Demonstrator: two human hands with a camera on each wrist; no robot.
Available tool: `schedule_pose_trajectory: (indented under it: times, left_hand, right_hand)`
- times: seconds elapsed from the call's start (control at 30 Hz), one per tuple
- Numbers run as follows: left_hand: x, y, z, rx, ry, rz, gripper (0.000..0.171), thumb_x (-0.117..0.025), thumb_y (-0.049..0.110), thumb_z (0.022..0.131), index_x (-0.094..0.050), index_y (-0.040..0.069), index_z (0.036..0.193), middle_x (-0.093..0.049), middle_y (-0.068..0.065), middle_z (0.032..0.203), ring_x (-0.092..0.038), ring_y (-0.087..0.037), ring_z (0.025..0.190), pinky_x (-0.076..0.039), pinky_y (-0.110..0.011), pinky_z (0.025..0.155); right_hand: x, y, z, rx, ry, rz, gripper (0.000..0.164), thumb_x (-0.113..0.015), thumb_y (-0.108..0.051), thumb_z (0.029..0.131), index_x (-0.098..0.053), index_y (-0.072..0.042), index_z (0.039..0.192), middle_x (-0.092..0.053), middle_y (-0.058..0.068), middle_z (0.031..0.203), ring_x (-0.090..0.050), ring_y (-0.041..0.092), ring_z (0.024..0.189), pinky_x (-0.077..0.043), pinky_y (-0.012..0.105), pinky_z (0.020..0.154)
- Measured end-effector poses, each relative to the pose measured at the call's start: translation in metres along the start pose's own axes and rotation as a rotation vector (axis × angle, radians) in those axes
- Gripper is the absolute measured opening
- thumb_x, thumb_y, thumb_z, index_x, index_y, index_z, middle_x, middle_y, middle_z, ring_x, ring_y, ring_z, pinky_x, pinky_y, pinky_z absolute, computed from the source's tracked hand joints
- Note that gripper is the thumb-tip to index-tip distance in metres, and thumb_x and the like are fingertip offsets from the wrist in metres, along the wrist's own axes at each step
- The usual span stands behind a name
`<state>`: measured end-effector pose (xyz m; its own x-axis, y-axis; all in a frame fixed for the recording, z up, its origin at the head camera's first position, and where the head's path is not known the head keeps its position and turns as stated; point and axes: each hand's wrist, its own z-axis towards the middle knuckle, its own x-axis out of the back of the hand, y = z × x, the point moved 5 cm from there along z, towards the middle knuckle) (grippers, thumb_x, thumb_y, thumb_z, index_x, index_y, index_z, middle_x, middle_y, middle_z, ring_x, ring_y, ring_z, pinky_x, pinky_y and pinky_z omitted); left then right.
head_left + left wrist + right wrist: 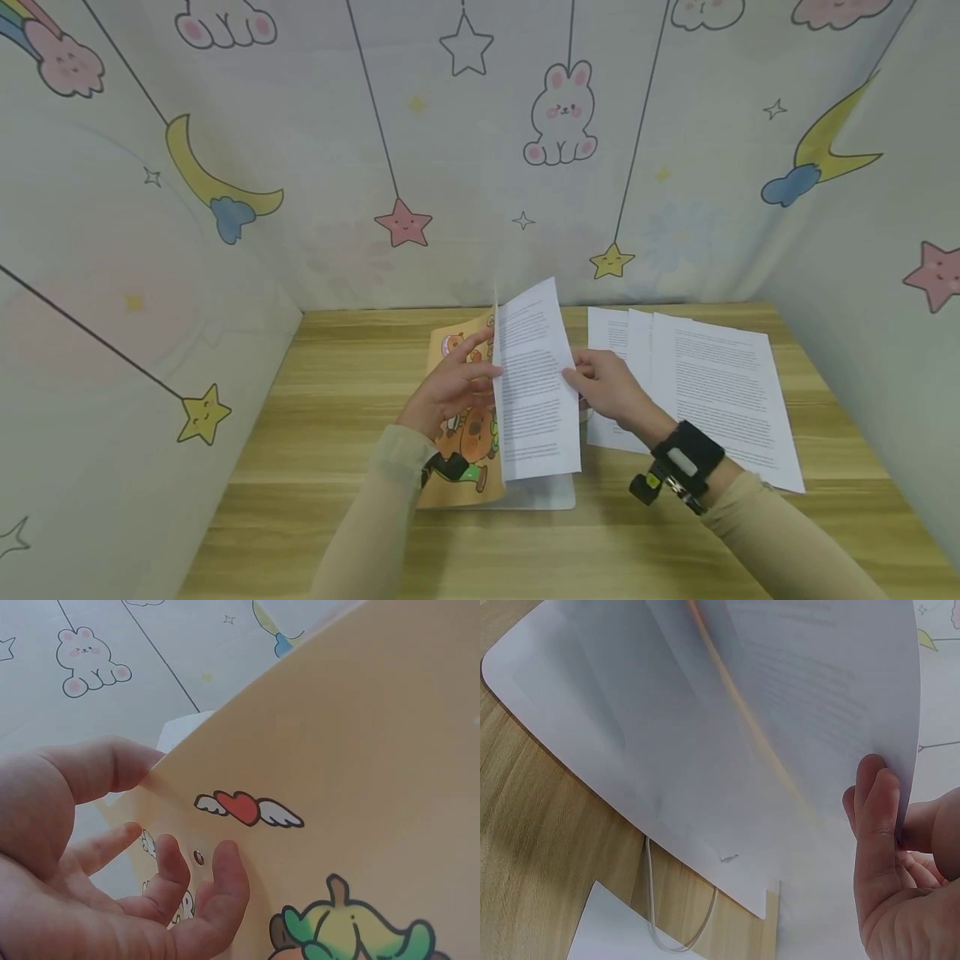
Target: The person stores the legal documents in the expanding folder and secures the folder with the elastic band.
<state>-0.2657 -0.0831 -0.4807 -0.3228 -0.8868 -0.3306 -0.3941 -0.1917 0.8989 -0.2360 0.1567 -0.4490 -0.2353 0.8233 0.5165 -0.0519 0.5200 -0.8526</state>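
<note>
An orange cartoon-printed folder (474,442) stands with its cover raised on the table, its white inside (615,765) showing in the right wrist view. My left hand (453,385) holds the cover by its edge, thumb on one side and curled fingers against the printed face (322,765). On the right, my right hand (607,385) pinches the side edge of a printed paper sheet (534,392) between thumb and fingers. The sheet is upright, slightly bent, beside the raised cover and above the folder's white lower part (540,496).
Several printed sheets (723,383) lie overlapping on the wooden table (322,433) to the right, partly behind my right forearm. A thin pale loop of cord (651,900) hangs from the folder's edge. Cartoon-printed cloth walls (465,167) enclose the table's back and sides.
</note>
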Motion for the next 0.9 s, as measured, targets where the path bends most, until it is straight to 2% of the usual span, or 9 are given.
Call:
schedule_pose_trajectory:
  times: [0.27,0.5,0.9]
  left_hand:
    - [0.0006,0.0002,0.0001,-0.004,-0.003,-0.004,0.080,-0.066,-0.002,0.096,-0.039,0.036,0.161,-0.059,-0.028,0.137,-0.069,-0.035,0.103,-0.056,-0.045,0.086]
    - [0.0001,0.0020,0.0003,0.000,0.000,0.008,0.080,-0.067,-0.001,0.096,-0.038,0.036,0.162,-0.056,-0.028,0.143,-0.067,-0.037,0.108,-0.056,-0.045,0.087]
    - [-0.0005,0.0028,0.0005,0.006,0.002,0.007,0.082,-0.067,-0.001,0.096,-0.035,0.033,0.164,-0.051,-0.027,0.148,-0.065,-0.035,0.108,-0.055,-0.044,0.086]
  right_hand:
    - [-0.0017,0.0006,0.0030,-0.016,0.009,0.004,0.024,-0.059,-0.009,0.104,-0.070,0.003,0.121,-0.079,0.011,0.095,-0.072,0.019,0.074,-0.060,0.040,0.065]
    - [-0.0010,0.0042,0.0048,-0.041,0.011,-0.006,0.022,-0.058,-0.007,0.102,-0.073,0.004,0.114,-0.079,0.011,0.091,-0.073,0.018,0.073,-0.058,0.029,0.061]
    - [0.0033,0.0059,0.0037,-0.051,0.007,-0.009,0.020,-0.058,-0.008,0.102,-0.073,0.003,0.109,-0.078,0.013,0.094,-0.075,0.020,0.075,-0.059,0.029,0.062]
